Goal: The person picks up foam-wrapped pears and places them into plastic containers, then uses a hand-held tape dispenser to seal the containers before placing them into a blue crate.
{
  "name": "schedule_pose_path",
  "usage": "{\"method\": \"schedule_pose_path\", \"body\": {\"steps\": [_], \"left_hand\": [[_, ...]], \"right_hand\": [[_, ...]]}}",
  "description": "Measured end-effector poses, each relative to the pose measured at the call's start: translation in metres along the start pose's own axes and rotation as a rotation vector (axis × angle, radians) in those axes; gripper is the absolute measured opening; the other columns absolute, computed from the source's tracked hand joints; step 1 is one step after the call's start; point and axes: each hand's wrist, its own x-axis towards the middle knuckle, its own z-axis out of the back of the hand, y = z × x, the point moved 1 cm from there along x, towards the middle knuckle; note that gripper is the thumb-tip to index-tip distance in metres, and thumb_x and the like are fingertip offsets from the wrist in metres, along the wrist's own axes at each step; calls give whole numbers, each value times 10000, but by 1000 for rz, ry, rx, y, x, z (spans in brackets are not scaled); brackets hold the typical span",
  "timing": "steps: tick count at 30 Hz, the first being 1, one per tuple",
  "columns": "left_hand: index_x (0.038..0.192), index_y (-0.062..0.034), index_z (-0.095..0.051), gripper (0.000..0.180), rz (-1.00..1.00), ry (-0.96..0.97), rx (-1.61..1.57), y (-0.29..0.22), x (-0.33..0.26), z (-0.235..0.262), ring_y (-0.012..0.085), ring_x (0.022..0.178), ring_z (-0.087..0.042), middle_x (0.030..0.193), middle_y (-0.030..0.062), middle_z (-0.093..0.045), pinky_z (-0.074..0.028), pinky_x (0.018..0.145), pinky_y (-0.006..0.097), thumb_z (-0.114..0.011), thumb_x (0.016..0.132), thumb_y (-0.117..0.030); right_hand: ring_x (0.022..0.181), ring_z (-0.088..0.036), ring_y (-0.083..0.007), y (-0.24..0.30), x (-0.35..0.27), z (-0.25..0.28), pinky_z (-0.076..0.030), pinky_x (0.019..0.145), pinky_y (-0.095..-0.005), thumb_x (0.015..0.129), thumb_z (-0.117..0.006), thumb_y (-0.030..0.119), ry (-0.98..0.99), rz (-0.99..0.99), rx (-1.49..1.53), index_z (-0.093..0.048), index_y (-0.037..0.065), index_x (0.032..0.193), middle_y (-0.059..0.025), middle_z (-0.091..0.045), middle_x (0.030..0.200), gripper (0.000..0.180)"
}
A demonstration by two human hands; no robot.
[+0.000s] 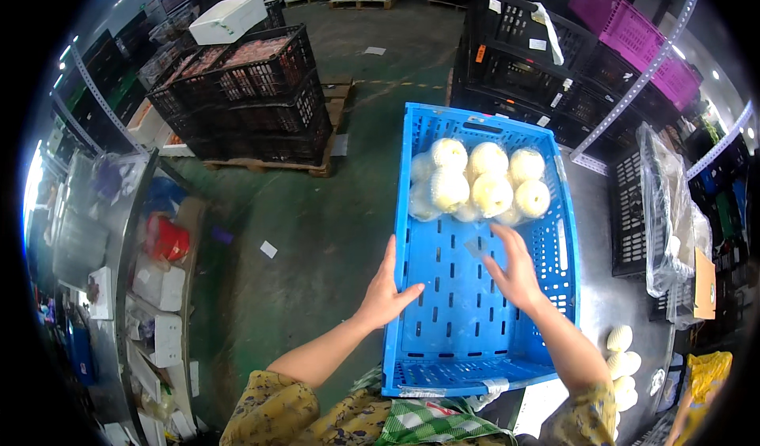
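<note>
Blue crate [443, 319] sits on steel table [625, 303] w/ net-wrapped pears [479, 181] bunched at its far end. L hand [386, 287] flat vs. crate's left wall, fingers together. R hand [513, 268] inside crate, fingers spread, reaching twd pears, holding nothing.

Both bare forearms are extended forward from the lower edge, patterned sleeves bunched at the elbows. The left hand [385, 289] is held upright, palm turned inward, thumb spread to the right. The right hand [513, 268] is stretched out flat, palm down, fingers [500, 236] fanned apart and nothing gripped.
</note>
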Motion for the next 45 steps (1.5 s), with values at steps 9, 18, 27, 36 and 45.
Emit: {"method": "schedule_pose_path", "body": {"steps": [9, 18, 27, 36, 45], "left_hand": [[1433, -3, -235, 819, -381, -180, 353, -69, -23, 9, 307, 1377, -240, 1474, 182, -261, -201, 1119, 390, -684, 760, -128], [1395, 6, -295, 653, -594, -71, 102, -142, -86, -83, 286, 1345, -316, 1445, 151, -338, -203, 1101, 449, -585, 838, -176], [1369, -27, -352, 673, -549, 729, 13, -168, -235, -338, 278, 1341, -308, 1399, 137, -377, -242, 1098, 453, -607, 749, -83], [1341, -27, -415, 630, -402, 1265, 222, -153, -320, -450, 279, 1282, -398, 1331, 140, -469, -254, 1083, 431, -650, 763, -112], [1249, -16, -509, 523, -673, 1540, 263, -173, -309, -496, 265, 1128, -533, 1197, 153, -570, -393, 978, 367, -676, 765, -124]], "right_hand": [[1086, -548, -212, -34, -370, 142, -380, 966, -365, 920, -543, 185, -679, -872, -92, -551, 20, 1149, -117, -601, 1069, 282], [546, -368, -175, 18, -569, 83, -356, 531, -372, 964, -450, 286, -984, -1268, -328, -477, -22, 705, -103, -366, 553, 404], [607, -565, -308, 75, -749, 18, -433, 571, -384, 850, -580, 97, -992, -1463, -66, -568, 26, 925, -127, -575, 693, 103], [766, -588, -288, 195, -912, 67, -467, 679, -381, 710, -742, 163, -988, -1884, -820, -583, 43, 979, -112, -597, 861, 334], [515, -421, -209, 241, -931, -10, -368, 496, -349, 669, -815, 255, -829, -2055, -149, -470, 14, 675, -90, -474, 569, 421]]}}
